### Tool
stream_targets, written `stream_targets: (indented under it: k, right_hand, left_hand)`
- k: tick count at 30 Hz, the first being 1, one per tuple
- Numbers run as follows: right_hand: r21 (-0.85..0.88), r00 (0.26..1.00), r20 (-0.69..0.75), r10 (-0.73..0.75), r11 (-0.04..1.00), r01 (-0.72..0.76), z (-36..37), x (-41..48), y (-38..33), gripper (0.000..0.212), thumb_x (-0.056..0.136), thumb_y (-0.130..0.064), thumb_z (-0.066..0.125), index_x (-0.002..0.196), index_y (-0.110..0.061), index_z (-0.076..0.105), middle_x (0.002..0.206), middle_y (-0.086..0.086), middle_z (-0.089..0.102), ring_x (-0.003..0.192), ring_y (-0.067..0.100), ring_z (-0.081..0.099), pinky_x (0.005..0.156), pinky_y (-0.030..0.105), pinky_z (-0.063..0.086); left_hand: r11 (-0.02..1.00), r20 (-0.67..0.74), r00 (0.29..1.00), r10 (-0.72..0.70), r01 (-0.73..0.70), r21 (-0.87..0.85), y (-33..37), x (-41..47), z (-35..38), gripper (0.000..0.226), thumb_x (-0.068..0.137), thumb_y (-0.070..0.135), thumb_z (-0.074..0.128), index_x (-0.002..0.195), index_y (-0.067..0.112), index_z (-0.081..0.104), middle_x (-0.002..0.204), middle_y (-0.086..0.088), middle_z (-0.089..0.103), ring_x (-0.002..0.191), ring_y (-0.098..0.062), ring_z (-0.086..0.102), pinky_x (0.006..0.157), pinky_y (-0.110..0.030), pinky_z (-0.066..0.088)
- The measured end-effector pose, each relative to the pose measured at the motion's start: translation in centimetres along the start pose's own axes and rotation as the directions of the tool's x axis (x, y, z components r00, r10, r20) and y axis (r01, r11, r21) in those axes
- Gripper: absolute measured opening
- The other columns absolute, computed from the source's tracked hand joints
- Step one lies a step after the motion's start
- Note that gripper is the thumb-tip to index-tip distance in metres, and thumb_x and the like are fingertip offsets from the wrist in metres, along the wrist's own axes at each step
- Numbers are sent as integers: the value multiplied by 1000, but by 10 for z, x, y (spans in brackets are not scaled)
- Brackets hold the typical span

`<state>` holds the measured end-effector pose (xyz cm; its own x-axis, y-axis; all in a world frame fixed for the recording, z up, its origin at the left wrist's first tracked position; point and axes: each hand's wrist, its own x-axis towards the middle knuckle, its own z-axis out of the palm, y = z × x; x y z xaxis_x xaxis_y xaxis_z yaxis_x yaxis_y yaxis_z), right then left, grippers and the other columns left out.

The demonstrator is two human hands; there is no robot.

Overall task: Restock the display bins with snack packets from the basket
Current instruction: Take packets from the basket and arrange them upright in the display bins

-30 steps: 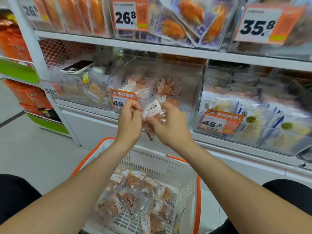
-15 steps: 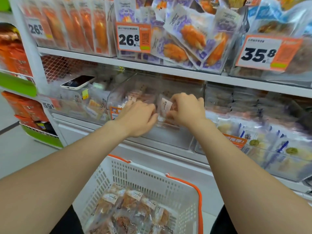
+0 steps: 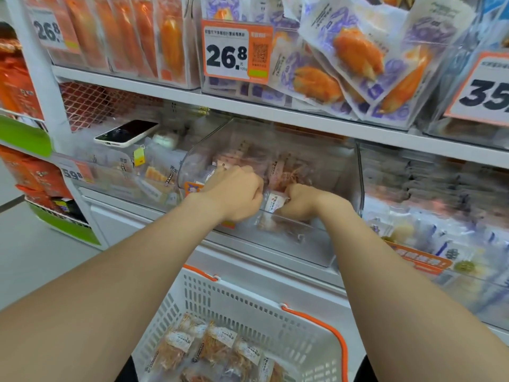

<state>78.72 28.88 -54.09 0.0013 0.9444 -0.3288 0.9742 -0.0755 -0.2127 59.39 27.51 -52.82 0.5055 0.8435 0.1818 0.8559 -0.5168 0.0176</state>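
Both hands reach into the clear middle display bin (image 3: pixel 341 216) on the lower shelf. My right hand (image 3: pixel 300 201) curls its fingers on a small clear snack packet (image 3: pixel 272 202) with a white label, just inside the bin's front wall. My left hand (image 3: pixel 234 191) is curled right beside it, touching the packet's left edge; its fingertips are hidden. More packets of the same kind lie deeper in the bin. Below, the white basket (image 3: pixel 248 307) with orange handles holds several snack packets (image 3: pixel 212 346).
A phone (image 3: pixel 126 132) lies on the left bin. Clear bins of other snacks stand at left (image 3: pixel 132 175) and right (image 3: pixel 429 216). The shelf above carries orange and purple packets with price tags (image 3: pixel 237 52). Grey floor lies at left.
Both hands lifted the packet from above the basket up into the middle bin, then lowered it behind the bin's front wall. The view has tilted up toward the shelf.
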Motion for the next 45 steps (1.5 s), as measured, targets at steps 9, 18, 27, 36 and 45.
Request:
stream_targets:
  k: [9, 18, 27, 36, 45]
  right_hand:
    - [-11, 996, -90, 3, 1000, -4, 1, 9, 2, 96, 64, -72, 85, 137, -18, 51, 134, 2, 58, 120, 28, 57, 105, 41, 50]
    - [-62, 995, -83, -52, 997, 47, -9, 3, -11, 56, 70, -58, 87, 106, -22, 63, 100, -4, 68, 93, 19, 65, 97, 43, 52]
    - [-56, 888, -407, 211, 965, -255, 1, 20, -19, 74, 94, -48, 68, 155, -27, 32, 156, 19, 18, 144, 47, 19, 104, 60, 40]
    - [127, 884, -413, 221, 975, -184, -2, 18, -22, 82, 94, -38, 72, 148, -2, 22, 139, 17, 27, 130, 44, 36, 101, 40, 47]
    - [131, 818, -480, 315, 948, -288, 1, 25, -10, 119, 73, -58, 84, 155, -15, 10, 145, 19, 31, 133, 35, 46, 95, 44, 50]
  left_hand:
    - [999, 41, 999, 0, -2, 43, -3, 3, 4, 36, 98, 32, 40, 108, 22, 73, 121, -6, 64, 114, -30, 54, 99, -46, 39]
    - [1000, 73, 997, 10, -12, 25, -6, 5, 6, 40, 92, 31, 40, 113, 25, 74, 124, -6, 66, 118, -32, 56, 93, -45, 47]
    - [1000, 86, 996, 16, -16, -5, -11, 4, 8, 45, 87, 32, 34, 111, 26, 72, 122, -5, 67, 118, -32, 56, 93, -46, 52]
    - [1000, 72, 997, 24, -24, -8, -11, 5, 11, 36, 97, 29, 40, 115, 26, 72, 126, -6, 66, 120, -32, 54, 94, -45, 50]
    - [1000, 76, 997, 25, -24, -11, -8, 4, 8, 36, 98, 29, 40, 116, 25, 71, 127, -7, 65, 120, -32, 54, 94, -45, 50]
